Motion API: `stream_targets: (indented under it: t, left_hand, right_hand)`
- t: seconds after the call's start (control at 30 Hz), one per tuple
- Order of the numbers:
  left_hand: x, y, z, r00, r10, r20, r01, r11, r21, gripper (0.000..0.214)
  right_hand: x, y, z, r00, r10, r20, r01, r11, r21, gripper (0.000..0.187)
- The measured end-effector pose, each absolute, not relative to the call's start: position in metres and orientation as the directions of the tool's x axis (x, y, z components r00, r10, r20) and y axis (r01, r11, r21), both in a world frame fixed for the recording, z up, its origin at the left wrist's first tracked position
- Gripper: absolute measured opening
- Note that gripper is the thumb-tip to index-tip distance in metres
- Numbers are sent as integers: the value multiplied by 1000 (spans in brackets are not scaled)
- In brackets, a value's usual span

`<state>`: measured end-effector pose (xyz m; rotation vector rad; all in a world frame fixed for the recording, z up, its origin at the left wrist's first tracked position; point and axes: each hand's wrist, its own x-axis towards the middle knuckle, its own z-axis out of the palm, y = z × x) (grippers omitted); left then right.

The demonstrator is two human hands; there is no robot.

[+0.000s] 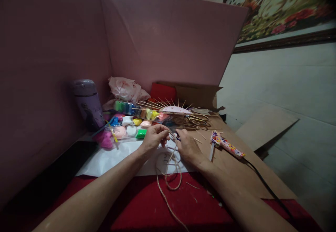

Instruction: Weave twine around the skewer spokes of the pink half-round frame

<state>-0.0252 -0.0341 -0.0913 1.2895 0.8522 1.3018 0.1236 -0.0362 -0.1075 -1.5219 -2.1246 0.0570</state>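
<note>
My left hand (154, 137) and my right hand (188, 147) meet over the white paper (110, 159), fingers pinched together. Between them runs a thin tan twine (168, 176) that loops down over the red cloth (147, 207) toward me. The right fingers also seem to hold a small dark item I cannot make out. Just beyond the hands lies a craft piece of thin wooden sticks fanned around a pink disc (175, 110).
A colourful patterned glue gun (227, 145) with a black cord lies to the right on brown cardboard (246, 176). Bright clay packets (131, 121) and a purple bottle (88, 104) stand at the left. Pink board walls (168, 39) enclose the back.
</note>
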Motion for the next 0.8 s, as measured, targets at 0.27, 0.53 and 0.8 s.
stream_targets:
  t: [0.27,0.53,0.8]
  left_hand:
    - [-27,-31,-93,156,966,207,-203,-174,964,32]
    - [-28,-33,-91,185,969,164,-299,-103,949,35]
    - [-29,-33,-89,190,970,151,-302,-88,949,35]
  right_hand:
    - [124,-29,-104,-28,906,423,555,366,-747,27]
    - [124,-34,-103,-141,896,421,314,444,-839,49]
    - [124,-40,-98,-275,864,421,444,503,-742,43]
